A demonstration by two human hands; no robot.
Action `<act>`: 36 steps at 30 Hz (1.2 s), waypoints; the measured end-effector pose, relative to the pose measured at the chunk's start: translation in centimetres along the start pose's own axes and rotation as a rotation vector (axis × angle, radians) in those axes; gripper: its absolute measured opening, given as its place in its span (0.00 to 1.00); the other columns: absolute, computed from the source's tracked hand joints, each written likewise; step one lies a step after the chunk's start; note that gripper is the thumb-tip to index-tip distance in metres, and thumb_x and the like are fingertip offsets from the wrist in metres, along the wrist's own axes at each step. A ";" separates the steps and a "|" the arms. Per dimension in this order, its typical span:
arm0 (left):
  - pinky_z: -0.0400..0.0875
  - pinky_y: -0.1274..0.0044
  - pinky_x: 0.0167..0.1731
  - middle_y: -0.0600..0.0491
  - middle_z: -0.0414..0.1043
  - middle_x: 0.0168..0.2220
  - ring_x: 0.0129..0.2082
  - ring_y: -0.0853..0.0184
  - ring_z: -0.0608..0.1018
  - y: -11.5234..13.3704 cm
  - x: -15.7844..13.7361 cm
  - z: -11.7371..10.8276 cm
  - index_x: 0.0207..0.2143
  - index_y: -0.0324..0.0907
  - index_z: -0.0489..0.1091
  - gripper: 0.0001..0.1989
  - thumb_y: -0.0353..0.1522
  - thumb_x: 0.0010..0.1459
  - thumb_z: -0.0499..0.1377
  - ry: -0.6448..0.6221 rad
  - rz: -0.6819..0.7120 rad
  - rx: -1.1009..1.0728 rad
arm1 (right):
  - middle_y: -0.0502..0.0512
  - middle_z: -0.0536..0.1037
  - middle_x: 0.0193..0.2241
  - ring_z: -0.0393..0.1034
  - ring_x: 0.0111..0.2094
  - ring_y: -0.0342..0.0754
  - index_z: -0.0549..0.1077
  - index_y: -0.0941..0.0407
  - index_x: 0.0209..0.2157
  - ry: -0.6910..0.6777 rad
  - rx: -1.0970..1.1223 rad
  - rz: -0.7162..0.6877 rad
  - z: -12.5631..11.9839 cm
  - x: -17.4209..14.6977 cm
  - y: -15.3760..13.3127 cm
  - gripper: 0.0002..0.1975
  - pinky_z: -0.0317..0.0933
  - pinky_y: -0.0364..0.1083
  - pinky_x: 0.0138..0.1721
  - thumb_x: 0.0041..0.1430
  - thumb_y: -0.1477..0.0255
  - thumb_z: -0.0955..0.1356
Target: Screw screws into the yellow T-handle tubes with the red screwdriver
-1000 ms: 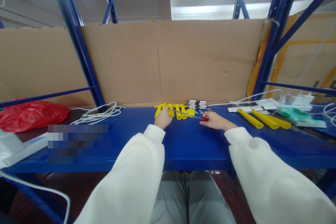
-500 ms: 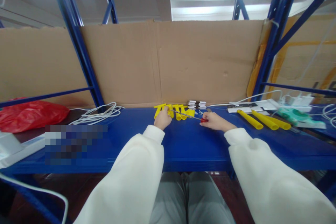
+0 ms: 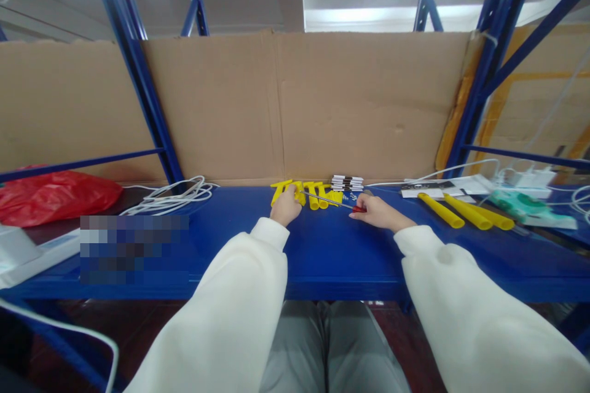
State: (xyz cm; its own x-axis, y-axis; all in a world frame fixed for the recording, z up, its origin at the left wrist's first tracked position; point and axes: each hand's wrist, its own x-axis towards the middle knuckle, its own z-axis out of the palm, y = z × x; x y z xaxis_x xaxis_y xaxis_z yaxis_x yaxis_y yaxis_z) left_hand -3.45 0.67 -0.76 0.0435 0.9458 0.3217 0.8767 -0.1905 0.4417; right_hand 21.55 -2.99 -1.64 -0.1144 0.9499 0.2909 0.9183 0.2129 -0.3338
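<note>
My right hand [image 3: 375,212] is closed around the red handle of a screwdriver [image 3: 329,201]. Its long metal shaft points left, and the tip reaches a yellow plastic part [image 3: 298,194] that my left hand [image 3: 286,206] grips. My left fingers hide much of this part. Just right of it lie several T-shaped yellow plastic pieces [image 3: 318,198], side by side. A smaller flat yellow piece [image 3: 335,197] lies behind the shaft. Small screws [image 3: 353,196] are scattered between that and my right hand. Behind them is a stack of white-and-black bundles [image 3: 347,183].
Yellow tubes [image 3: 441,211] lie at the right beside a green-and-white packet [image 3: 525,202] and a power strip [image 3: 530,177]. Coiled white cable [image 3: 177,196] and a red plastic bag [image 3: 59,195] are at the left. A cardboard panel [image 3: 341,104] closes off the back of the blue table [image 3: 343,258].
The view has shifted slightly. Both hands keep almost the same place, with the screwdriver still reaching the yellow part; the right fingers have turned a little on the handle.
</note>
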 end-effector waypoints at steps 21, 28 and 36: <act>0.72 0.74 0.50 0.47 0.79 0.50 0.53 0.60 0.79 -0.2 0.3 0.2 0.54 0.44 0.68 0.19 0.24 0.62 0.54 0.000 0.007 0.002 | 0.52 0.77 0.28 0.70 0.28 0.47 0.68 0.53 0.29 -0.015 0.037 -0.038 -0.1 -0.2 0.3 0.10 0.60 0.44 0.31 0.57 0.65 0.72; 0.72 0.75 0.50 0.48 0.79 0.50 0.53 0.61 0.79 -0.4 0.4 0.4 0.55 0.45 0.69 0.19 0.25 0.62 0.54 0.012 -0.002 -0.005 | 0.55 0.77 0.26 0.71 0.29 0.49 0.72 0.54 0.27 -0.079 0.035 -0.077 -0.2 0.0 0.3 0.14 0.61 0.45 0.32 0.65 0.63 0.64; 0.72 0.74 0.51 0.48 0.79 0.49 0.52 0.61 0.80 -0.4 0.4 0.5 0.53 0.45 0.70 0.18 0.25 0.62 0.55 0.030 0.006 -0.012 | 0.53 0.78 0.28 0.70 0.29 0.47 0.68 0.53 0.29 -0.012 0.062 -0.065 0.1 0.1 0.6 0.09 0.61 0.44 0.31 0.56 0.68 0.72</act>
State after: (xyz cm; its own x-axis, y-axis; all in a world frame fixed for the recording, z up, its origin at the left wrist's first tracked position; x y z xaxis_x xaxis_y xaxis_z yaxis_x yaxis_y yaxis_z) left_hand -3.59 1.25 -1.24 0.0343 0.9362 0.3498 0.8706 -0.1999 0.4495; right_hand 22.03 -2.77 -1.93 -0.1780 0.9362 0.3032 0.8835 0.2877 -0.3697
